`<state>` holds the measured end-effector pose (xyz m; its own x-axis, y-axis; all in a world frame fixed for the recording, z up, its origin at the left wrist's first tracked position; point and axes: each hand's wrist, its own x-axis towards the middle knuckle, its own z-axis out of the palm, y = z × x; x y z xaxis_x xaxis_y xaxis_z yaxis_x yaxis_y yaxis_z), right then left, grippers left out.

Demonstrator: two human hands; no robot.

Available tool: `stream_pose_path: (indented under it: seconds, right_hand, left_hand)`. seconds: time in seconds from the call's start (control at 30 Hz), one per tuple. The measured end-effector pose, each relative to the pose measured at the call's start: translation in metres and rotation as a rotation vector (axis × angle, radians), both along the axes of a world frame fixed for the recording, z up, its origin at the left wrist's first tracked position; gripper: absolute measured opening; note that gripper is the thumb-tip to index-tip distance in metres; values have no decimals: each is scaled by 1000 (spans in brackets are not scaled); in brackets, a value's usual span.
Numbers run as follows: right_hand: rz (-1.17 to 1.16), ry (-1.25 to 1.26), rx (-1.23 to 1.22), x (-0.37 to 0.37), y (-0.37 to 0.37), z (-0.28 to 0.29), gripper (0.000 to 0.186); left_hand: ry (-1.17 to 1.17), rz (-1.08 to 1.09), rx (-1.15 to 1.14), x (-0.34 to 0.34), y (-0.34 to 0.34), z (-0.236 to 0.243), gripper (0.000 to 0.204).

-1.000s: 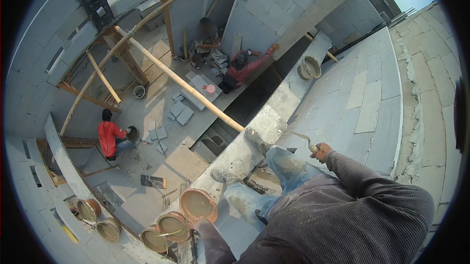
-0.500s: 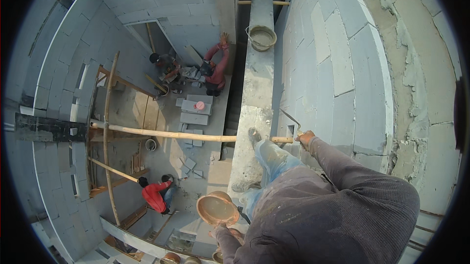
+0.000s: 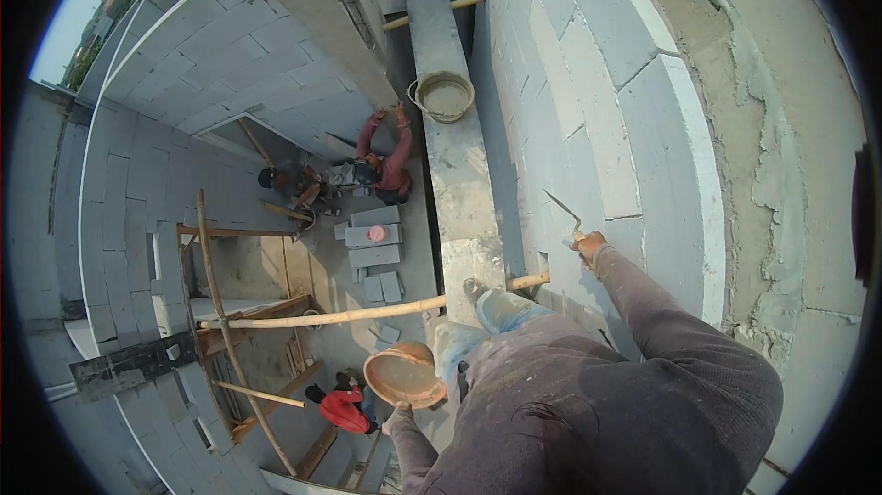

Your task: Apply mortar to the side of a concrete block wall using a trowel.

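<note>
My left hand (image 3: 400,418) grips the near rim of an orange-brown basin (image 3: 410,353) with wet grey mix inside, held out beside my left leg. In my right hand (image 3: 589,245) is a trowel (image 3: 561,204) with a bent neck. Its narrow blade points forward and left, close in front of the grey block wall (image 3: 570,155); whether it touches the wall I cannot tell. My foot rests on a narrow grey scaffold plank (image 3: 464,192). Farther along the plank stands a grey-green bucket (image 3: 470,109) holding grey mix.
Bamboo poles (image 3: 322,315) run under and beside the plank, with a deep drop on the left. Below are a person in red (image 3: 347,410), a person in pink (image 3: 395,164) reaching up to a column, a crouching person (image 3: 299,186) and stacked blocks (image 3: 375,236).
The view has turned, shifting the surroundings. My right hand and trowel have moved forward along the wall, clear of the bamboo pole's end. The basin stays in my left hand.
</note>
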<state>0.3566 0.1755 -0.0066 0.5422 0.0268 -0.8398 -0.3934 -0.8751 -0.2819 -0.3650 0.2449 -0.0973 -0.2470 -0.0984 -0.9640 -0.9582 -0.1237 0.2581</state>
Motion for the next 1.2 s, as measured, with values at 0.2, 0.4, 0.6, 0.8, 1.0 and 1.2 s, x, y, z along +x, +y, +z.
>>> stream_pose_path:
  seconds: [0.2,0.4,0.6,0.8,1.0,1.2]
  right_hand:
    - [-144,63,131,24,10,32,26]
    - [-254,80,232,45,23,42,27]
    - [-302,26,240,97,72,3,24]
    - [-168,35,200,230,237,-21,23]
    - [199,-160,448,371,421,19,29]
    - [439,-715,827,418,533,44,33]
  left_hand:
    - [56,-244,156,90,89,-27,101]
    - [-148,-157,98,199,182,-27,87]
    - [-142,-392,82,302,254,-60,85]
    - [-122,-541,58,387,321,-86,82]
    - [-102,-545,56,447,375,-54,80]
    - [-102,-506,88,487,416,-43,78]
